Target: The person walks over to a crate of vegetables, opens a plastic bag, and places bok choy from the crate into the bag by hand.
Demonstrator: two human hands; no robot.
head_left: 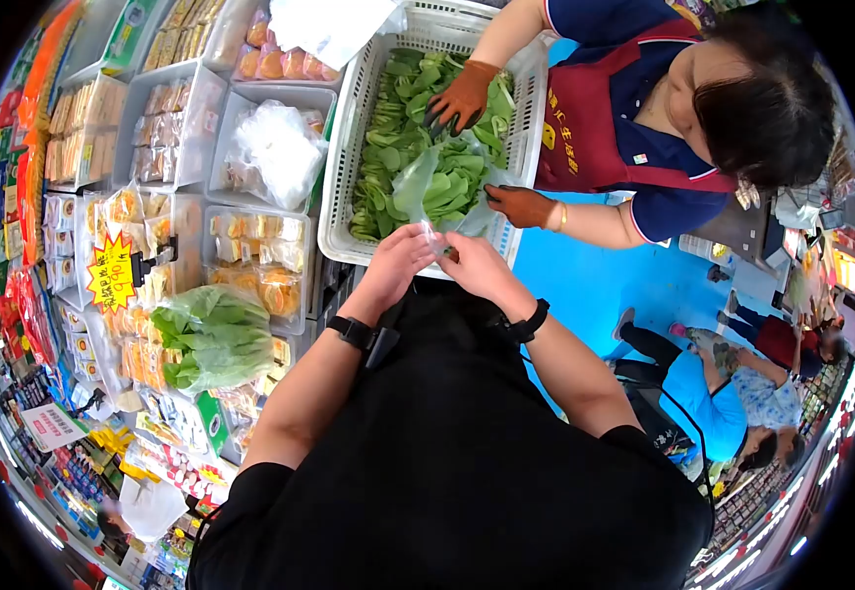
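1. Over the near edge of a white crate [340, 202], my two bare hands met at the gathered end of a clear bag [414, 185].
2. My left hand [401, 258] had its fingers together, closed on the twisted plastic tip.
3. My right hand [477, 264] curled just beside it, fingers bent toward the same tip; I could not tell whether they gripped it.
4. The bag, with green leaves inside, lay above the crate, its body stretching away from me over loose leafy greens [380, 162].
5. Across from me, a co-worker in a dark red apron [585, 128] wore brown gloves. One gloved hand [463, 96] rested on the greens with its fingers spread; the other gloved hand [520, 206] touched the side of the bag.
6. I wore a black band [352, 331] on my left wrist and another on my right.
7. To my left, a wrapped bunch of lettuce [213, 339] sat on trays of packaged food, near a yellow price sign [113, 273].
8. To my right, the floor [570, 270] was bright blue.
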